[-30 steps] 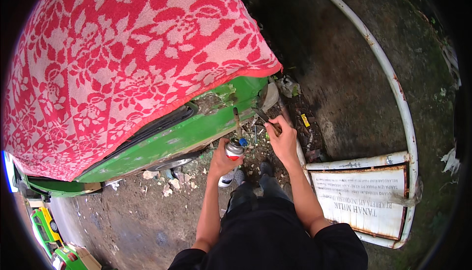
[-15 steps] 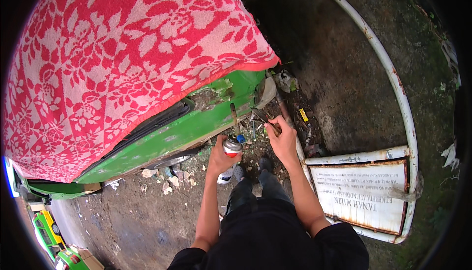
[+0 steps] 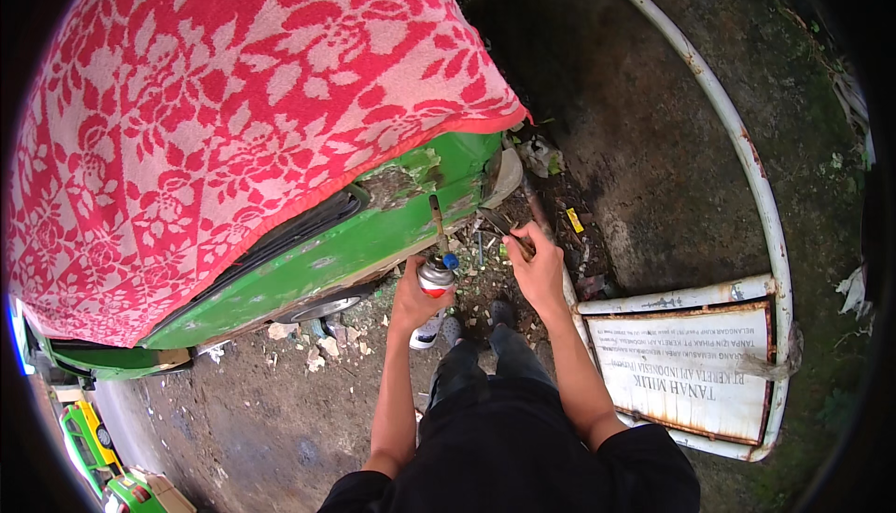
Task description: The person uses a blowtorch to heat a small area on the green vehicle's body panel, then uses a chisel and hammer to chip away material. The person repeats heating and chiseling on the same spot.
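Observation:
My left hand (image 3: 409, 303) is wrapped round a gas torch (image 3: 437, 275), a red and silver can with a blue knob and a long metal burner tube pointing away from me. No flame can be made out. Between the fingers of my right hand (image 3: 541, 270) is a scraper (image 3: 498, 222), its dark blade aimed toward the car and its handle partly hidden in the grip. Both tools are held in front of a green car's side (image 3: 308, 275), where a patch of peeled, rough paint (image 3: 397, 184) shows; the scraper looks apart from it.
A pink and red floral blanket (image 3: 252, 112) covers the car's upper part. To the right lies a white tubular metal frame (image 3: 733, 130) with a rusty-edged sign panel (image 3: 691, 373). Paint chips and rubble (image 3: 322, 350) litter the ground by the wheel (image 3: 327, 306). Green and yellow vehicles (image 3: 89, 434) stand far left.
The torch has turned slightly in my left hand, its tube shifting a little left and farther out. My right hand with the scraper has barely moved.

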Demonstrator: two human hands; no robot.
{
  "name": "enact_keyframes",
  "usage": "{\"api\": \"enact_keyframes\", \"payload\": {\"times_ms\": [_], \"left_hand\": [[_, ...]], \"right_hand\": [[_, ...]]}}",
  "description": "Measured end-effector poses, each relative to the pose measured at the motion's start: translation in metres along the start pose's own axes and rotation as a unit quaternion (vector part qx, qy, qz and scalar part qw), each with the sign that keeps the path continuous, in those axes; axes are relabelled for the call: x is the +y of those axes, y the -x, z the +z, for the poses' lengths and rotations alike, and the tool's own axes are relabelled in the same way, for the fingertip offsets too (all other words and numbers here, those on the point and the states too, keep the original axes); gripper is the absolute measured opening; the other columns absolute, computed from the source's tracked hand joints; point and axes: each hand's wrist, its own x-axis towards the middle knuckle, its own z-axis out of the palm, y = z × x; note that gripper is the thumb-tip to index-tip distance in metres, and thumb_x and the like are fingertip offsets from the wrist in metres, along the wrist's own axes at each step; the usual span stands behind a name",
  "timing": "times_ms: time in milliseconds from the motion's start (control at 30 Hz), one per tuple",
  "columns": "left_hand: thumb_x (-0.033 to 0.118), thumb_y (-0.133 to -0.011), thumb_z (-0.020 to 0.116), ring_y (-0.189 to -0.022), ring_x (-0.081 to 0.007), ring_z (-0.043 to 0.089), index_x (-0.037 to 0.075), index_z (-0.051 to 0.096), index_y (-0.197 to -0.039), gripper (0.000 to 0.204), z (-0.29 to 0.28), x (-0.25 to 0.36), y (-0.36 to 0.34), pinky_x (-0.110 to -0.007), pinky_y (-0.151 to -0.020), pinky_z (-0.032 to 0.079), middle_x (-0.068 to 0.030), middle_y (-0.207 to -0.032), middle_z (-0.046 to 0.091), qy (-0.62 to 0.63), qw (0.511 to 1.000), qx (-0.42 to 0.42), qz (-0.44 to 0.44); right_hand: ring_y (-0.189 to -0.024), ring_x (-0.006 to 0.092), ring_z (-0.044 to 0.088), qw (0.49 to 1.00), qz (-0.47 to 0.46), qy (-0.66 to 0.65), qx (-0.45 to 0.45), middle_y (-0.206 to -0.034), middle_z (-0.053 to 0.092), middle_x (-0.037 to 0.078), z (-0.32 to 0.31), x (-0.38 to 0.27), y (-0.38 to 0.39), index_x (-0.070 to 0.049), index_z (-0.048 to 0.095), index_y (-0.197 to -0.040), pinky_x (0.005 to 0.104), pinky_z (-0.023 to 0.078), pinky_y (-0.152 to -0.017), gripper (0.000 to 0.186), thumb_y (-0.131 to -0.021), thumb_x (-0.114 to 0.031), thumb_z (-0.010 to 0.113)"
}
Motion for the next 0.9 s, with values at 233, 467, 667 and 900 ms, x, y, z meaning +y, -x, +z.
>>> {"api": "enact_keyframes", "payload": {"times_ms": [233, 467, 667, 900], "left_hand": [[0.026, -0.068, 0.092, -0.09, -0.0316, 0.071, -0.002, 0.05, -0.123, 0.075, -0.0009, 0.0015, 0.0025, -0.04, -0.084, 0.055, -0.02, -0.098, 0.07, 0.004, 1.0, 0.006, 0.0], [0.024, -0.067, 0.092, -0.091, -0.0302, 0.071, -0.001, 0.05, -0.121, 0.073, -0.0007, 0.001, 0.0015, -0.039, -0.085, 0.055, -0.0188, -0.098, 0.071, -0.001, 1.0, 0.004, -0.008], [0.026, -0.066, 0.092, -0.09, -0.0327, 0.072, -0.002, 0.05, -0.124, 0.077, -0.0015, 0.0001, 0.0015, -0.041, -0.084, 0.055, -0.0208, -0.097, 0.071, 0.003, 1.0, 0.007, -0.004], [0.021, -0.068, 0.092, -0.091, -0.027, 0.071, -0.001, 0.049, -0.122, 0.072, -0.0034, 0.0044, 0.0019, -0.038, -0.085, 0.054, -0.0177, -0.099, 0.071, -0.005, 1.0, 0.008, -0.008]], "right_hand": [[-0.059, 0.0085, 0.046, 0.999, 0.044, -0.017, -0.016, -0.063, 0.056, 0.006, -0.0003, -0.0041, 0.0003, 0.0, 0.064, -0.098, 0.0297, 0.038, -0.053, 0.017, -0.095, -0.014, 0.073], [-0.056, 0.011, 0.048, 1.0, 0.024, -0.017, -0.005, -0.063, 0.057, 0.007, 0.0013, -0.0024, -0.0005, 0.0, 0.063, -0.098, 0.0307, 0.039, -0.053, 0.016, -0.095, -0.013, 0.072], [-0.06, 0.008, 0.048, 1.0, 0.026, -0.012, -0.008, -0.066, 0.06, 0.006, 0.0013, -0.0002, -0.0004, 0.0, 0.065, -0.099, 0.0292, 0.04, -0.054, 0.015, -0.095, -0.012, 0.073], [-0.06, 0.008, 0.048, 1.0, 0.024, -0.014, -0.007, -0.066, 0.059, 0.006, 0.0015, 0.0003, -0.0004, 0.0, 0.064, -0.098, 0.0291, 0.039, -0.054, 0.016, -0.094, -0.012, 0.074]]}}
